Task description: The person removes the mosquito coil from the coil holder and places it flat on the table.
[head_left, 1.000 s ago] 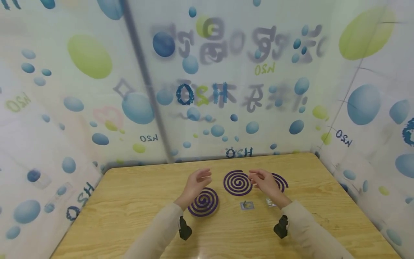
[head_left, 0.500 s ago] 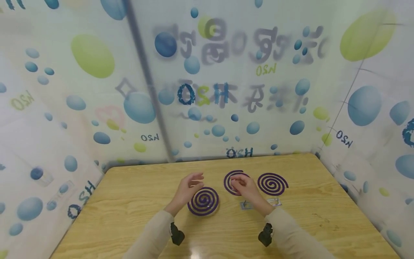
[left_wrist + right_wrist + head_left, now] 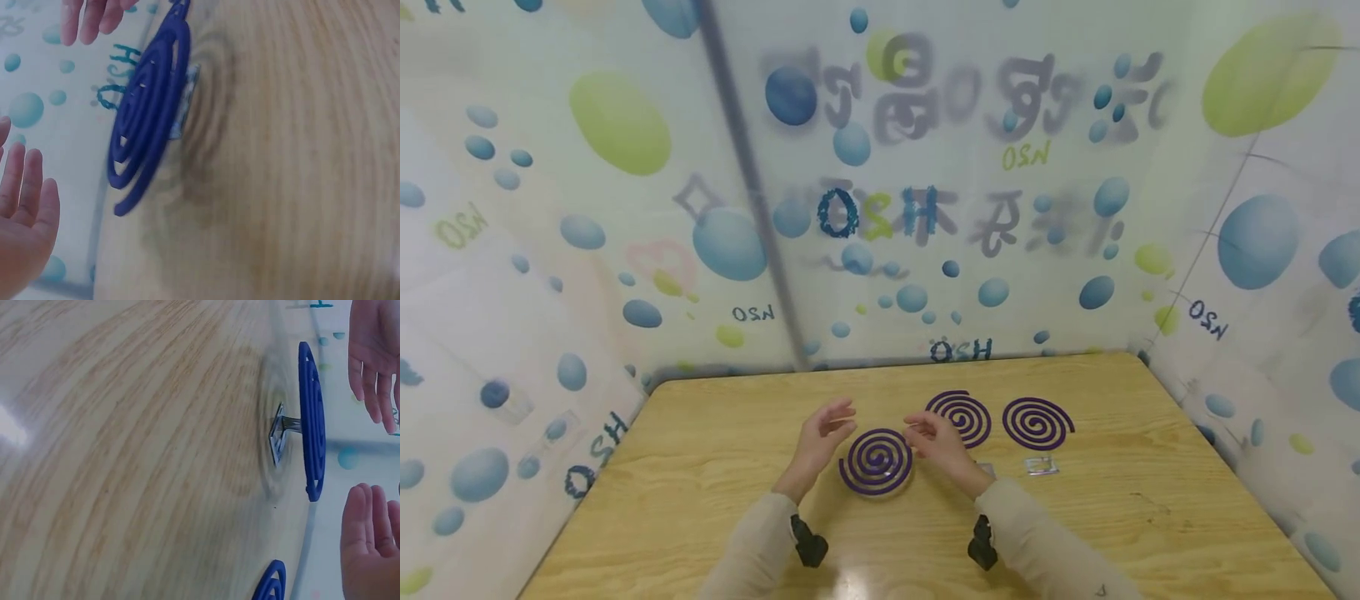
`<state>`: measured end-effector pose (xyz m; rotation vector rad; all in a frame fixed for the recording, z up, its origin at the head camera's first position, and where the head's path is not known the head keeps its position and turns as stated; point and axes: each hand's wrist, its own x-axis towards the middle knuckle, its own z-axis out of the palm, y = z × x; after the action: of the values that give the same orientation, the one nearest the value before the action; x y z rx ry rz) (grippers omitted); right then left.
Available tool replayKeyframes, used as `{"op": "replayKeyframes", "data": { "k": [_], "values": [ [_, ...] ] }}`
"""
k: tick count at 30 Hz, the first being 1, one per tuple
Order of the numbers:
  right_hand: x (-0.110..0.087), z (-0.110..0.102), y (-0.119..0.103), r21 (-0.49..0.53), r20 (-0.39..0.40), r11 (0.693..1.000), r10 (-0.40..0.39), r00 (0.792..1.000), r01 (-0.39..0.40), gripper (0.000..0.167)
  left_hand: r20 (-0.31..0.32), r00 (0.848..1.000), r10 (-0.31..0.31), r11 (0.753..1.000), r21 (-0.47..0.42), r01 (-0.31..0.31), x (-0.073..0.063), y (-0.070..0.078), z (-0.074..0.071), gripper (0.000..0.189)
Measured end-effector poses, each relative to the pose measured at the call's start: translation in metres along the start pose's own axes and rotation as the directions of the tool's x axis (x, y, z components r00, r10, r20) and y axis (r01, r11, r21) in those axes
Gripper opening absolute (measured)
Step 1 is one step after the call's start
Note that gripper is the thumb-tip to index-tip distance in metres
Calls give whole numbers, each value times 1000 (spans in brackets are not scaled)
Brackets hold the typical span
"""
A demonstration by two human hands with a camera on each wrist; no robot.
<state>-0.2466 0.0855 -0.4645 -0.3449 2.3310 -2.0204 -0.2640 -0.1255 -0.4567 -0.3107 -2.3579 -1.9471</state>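
Observation:
A purple mosquito coil (image 3: 876, 461) is raised off the table on a small metal stand (image 3: 279, 434), whose post meets the coil's middle in the right wrist view. My left hand (image 3: 818, 442) hovers at the coil's left side, fingers relaxed and holding nothing. On the other side is my right hand (image 3: 936, 446), its loosely bent fingertips close to the coil's right edge. Seen from the left wrist, the coil (image 3: 150, 106) stands apart from both hands, with a shadow cast on the wood. Neither hand grips anything.
Two more purple coils, one partly behind my right hand (image 3: 973, 421) and one farther right (image 3: 1037, 423), sit toward the back. A flat metal stand (image 3: 1042, 465) lies before the right one; another (image 3: 986, 470) is partly hidden by my right wrist. Printed curtains enclose the wooden table (image 3: 715, 467).
My right hand has moved left from the far-right coil, past the middle one, to beside the near coil. My left hand has shifted a little left. The coils stay where they were.

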Motion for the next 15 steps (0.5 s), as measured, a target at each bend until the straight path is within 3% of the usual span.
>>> {"op": "replayKeyframes", "data": {
  "k": [8, 15],
  "values": [
    [6, 6, 12, -109, -73, 994, 18, 997, -26, 29, -2, 997, -76, 997, -27, 76, -4, -21, 0, 37],
    [6, 10, 21, -155, -23, 986, 65, 998, -68, 35, 44, 992, -115, 993, -24, 116, -10, -29, 1, 42]
  ]
}}
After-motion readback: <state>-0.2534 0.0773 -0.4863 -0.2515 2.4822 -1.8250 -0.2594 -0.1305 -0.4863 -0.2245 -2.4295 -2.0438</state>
